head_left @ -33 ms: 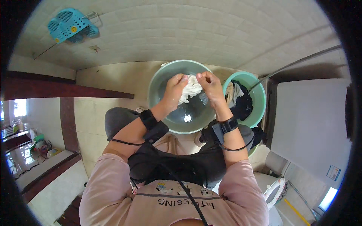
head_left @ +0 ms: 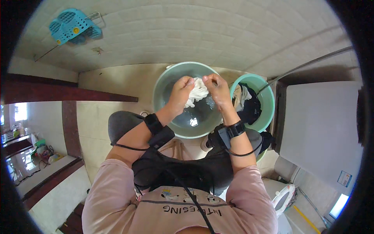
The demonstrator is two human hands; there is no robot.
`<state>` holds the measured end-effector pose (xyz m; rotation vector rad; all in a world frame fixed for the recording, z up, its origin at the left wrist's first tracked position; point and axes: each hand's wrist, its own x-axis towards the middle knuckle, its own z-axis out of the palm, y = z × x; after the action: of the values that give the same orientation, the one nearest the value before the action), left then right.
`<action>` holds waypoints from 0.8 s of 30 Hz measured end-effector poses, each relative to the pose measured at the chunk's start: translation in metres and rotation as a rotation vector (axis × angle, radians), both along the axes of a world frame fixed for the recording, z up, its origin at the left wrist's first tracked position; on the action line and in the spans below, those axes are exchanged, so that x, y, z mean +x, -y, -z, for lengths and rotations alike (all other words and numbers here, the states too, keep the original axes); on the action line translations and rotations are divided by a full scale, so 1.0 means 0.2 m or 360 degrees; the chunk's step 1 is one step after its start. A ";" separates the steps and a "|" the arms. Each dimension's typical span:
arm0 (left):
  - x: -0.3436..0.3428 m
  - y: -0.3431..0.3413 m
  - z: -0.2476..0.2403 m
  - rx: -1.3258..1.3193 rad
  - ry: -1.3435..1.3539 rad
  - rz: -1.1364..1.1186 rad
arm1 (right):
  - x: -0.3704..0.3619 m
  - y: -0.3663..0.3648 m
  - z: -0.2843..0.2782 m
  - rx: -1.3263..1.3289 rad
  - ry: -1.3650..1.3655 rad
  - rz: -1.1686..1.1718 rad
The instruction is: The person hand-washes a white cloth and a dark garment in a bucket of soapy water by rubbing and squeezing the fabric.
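Note:
A bunched white cloth (head_left: 198, 92) hangs over a large pale green basin (head_left: 171, 126) with water in the bottom. On the cloth's left side, my left hand (head_left: 180, 94) is closed, its thumb pressing the fabric against the fingers. My right hand (head_left: 219, 89) pinches the upper right part of the same cloth, thumb and fingertips together. Both hands are above the water, close to each other. Whether the cloth is a garment or a towel I cannot tell.
Right of the basin stands a mint green bucket (head_left: 269, 102) holding dark clothes (head_left: 251, 111) and beige ones. A grey hose (head_left: 311, 61) runs into it beside a white box-shaped appliance (head_left: 319, 132). Blue slippers (head_left: 74, 26) hang on the tiled wall. A brown door edge (head_left: 78, 92) juts in from the left.

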<state>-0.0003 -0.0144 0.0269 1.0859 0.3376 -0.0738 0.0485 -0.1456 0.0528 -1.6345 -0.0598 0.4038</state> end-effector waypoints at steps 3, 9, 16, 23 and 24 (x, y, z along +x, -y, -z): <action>-0.02 0.02 0.01 0.0369 0.0050 0.0110 | 0.02 0.02 0.08 -0.0171 0.0242 0.0005; -0.02 0.06 0.12 0.0786 0.0031 0.0276 | 0.00 -0.01 0.06 -0.0322 -0.0214 0.0130; -0.10 0.20 -0.01 -0.0706 -0.0573 0.0049 | -0.11 -0.07 0.06 -0.1071 0.1019 0.0169; -0.08 0.05 0.18 -0.1533 0.0152 0.0383 | -0.23 -0.18 0.03 -0.1074 0.1288 0.0008; -0.08 0.17 0.04 -0.0714 -0.0602 0.0044 | -0.14 -0.13 -0.02 -0.1092 0.1011 0.0101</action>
<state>-0.0160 -0.0474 0.0197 0.6262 0.6133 -0.3657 0.0212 -0.1199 0.0570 -2.3849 -0.3782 -0.1907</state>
